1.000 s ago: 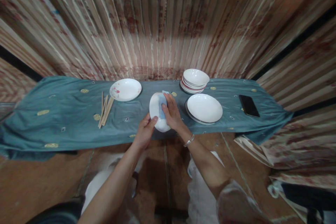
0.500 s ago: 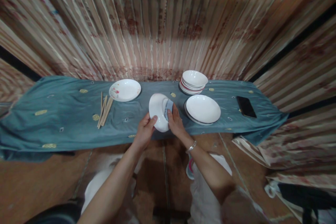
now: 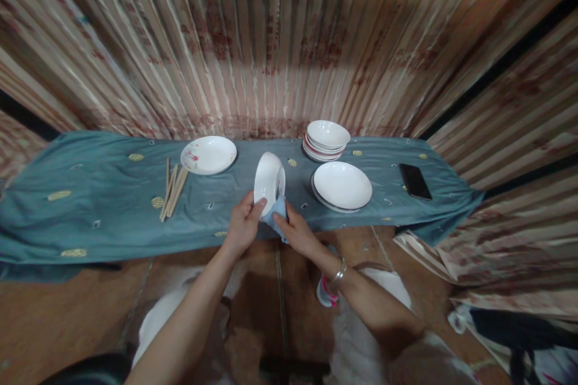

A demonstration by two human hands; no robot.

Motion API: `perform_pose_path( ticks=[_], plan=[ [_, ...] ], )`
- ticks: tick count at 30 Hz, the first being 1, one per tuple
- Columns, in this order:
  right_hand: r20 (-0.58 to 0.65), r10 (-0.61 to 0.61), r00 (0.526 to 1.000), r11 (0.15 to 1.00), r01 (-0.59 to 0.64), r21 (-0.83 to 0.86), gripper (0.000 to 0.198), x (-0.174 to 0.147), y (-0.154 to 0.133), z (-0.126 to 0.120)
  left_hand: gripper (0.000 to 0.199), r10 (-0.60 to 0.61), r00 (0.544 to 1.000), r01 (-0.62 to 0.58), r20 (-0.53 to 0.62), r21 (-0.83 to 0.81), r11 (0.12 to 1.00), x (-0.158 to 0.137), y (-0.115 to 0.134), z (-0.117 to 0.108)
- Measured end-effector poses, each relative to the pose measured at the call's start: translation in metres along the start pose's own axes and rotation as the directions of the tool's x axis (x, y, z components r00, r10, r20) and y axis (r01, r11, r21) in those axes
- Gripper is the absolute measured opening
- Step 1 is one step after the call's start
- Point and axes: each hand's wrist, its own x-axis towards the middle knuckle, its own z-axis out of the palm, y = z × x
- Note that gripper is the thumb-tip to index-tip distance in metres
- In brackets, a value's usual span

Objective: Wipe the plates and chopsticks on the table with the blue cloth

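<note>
A white bowl (image 3: 266,177), tipped on its side, is held up over the front part of the table. My left hand (image 3: 244,221) grips its lower left edge, thumb on the outer wall. In my right hand (image 3: 298,230) is a light blue cloth (image 3: 276,216), pressed against the bowl's lower rim. Part of the bowl's inside faces right, and a small dark mark shows there.
A long table (image 3: 117,192) wears a teal cloth. On it lie several wooden chopsticks (image 3: 174,192), a floral plate (image 3: 210,155), a stack of bowls (image 3: 326,139), stacked white plates (image 3: 343,185) and a black phone (image 3: 415,181). Behind hangs a striped curtain (image 3: 253,42).
The bowl has turned more onto its side, showing some of its inside. My right hand has brought the cloth from the bowl's right side down to its lower rim.
</note>
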Motion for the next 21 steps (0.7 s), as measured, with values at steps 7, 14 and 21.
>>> perform_pose_path(
  ticks=[7,14,21],
  plan=[
    [0.051,0.091,0.995,0.967,-0.100,0.235,0.037,-0.005,-0.018,-0.006,0.025,0.129,0.972,-0.198,0.199,0.383,0.902,-0.007,-0.002,0.007],
    [0.046,0.212,0.976,0.875,-0.211,0.437,0.040,-0.009,-0.037,-0.020,0.031,0.150,0.959,-0.233,0.242,0.363,0.902,-0.007,-0.014,0.015],
    [0.038,0.344,0.938,0.790,-0.311,0.528,0.050,-0.003,-0.026,-0.024,0.031,0.194,0.933,-0.297,0.302,0.346,0.890,-0.008,-0.030,0.023]
  ],
)
